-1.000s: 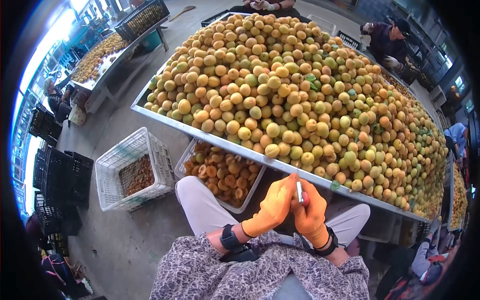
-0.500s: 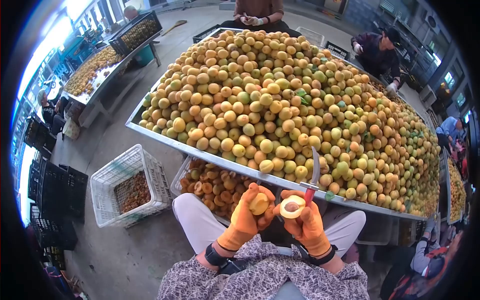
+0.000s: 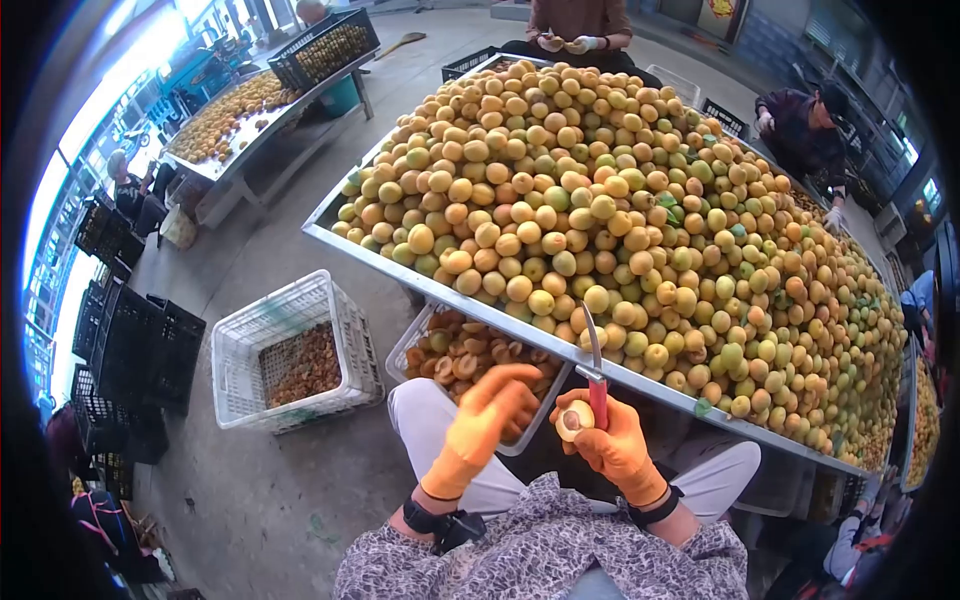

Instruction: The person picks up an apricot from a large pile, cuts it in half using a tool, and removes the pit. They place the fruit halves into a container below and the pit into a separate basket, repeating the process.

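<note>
My right hand, in an orange glove, grips a knife with a red handle, its curved blade pointing up. The same hand pinches an apricot half with the brown pit still in its flesh. Over a white crate of cut apricot halves hovers my left hand, also gloved in orange. Its fingers reach out toward the crate and no fruit shows in them. Just ahead, whole apricots lie heaped on a metal-edged table.
A white basket holding brown pits stands on the floor to the left. Black crates are stacked farther left. Co-workers sit at the far side and right of the heap. Another apricot table stands at back left.
My left hand has parted from the right and moved over the crate; the apricot half it held is gone from its fingers. My right hand keeps the knife and pitted half. The view has shifted left.
</note>
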A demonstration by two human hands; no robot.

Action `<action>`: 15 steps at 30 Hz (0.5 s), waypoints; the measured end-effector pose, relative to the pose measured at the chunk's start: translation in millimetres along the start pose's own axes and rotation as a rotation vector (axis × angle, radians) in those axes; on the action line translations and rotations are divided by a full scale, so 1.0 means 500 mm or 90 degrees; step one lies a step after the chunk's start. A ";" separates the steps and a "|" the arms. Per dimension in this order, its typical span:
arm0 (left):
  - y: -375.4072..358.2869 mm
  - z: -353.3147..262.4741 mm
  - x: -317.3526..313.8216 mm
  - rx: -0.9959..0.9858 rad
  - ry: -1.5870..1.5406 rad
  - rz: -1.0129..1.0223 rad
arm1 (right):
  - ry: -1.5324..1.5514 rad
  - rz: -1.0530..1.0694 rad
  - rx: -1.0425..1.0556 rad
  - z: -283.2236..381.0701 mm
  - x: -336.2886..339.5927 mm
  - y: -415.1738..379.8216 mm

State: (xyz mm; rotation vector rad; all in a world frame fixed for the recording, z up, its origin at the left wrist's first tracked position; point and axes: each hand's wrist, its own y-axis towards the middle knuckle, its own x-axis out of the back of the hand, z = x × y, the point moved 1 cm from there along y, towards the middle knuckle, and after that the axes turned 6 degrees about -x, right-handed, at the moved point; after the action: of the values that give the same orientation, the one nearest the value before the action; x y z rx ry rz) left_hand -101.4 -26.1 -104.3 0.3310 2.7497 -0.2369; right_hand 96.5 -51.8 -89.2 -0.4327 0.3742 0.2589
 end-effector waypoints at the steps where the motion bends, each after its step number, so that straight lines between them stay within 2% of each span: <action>1: -0.008 -0.005 -0.011 0.040 0.002 0.039 | -0.002 0.004 -0.003 0.001 -0.004 0.002; 3: -0.018 -0.007 -0.029 0.084 0.001 0.077 | -0.089 -0.018 -0.025 0.001 -0.009 -0.005; 5: -0.023 -0.005 -0.037 0.114 -0.132 0.090 | -0.094 -0.023 -0.022 0.006 -0.017 -0.010; 9: -0.022 0.004 -0.041 0.155 -0.170 0.105 | -0.106 -0.016 0.031 -0.007 -0.013 -0.010; 15: -0.017 0.026 -0.061 0.227 -0.223 0.102 | -0.144 -0.050 0.003 -0.023 0.003 -0.026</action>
State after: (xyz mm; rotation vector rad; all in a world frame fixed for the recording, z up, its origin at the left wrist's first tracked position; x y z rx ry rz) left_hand -71.8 -43.1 -103.8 0.5428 2.3155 -0.6771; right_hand 98.7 -68.0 -95.1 -0.4084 0.1365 0.2282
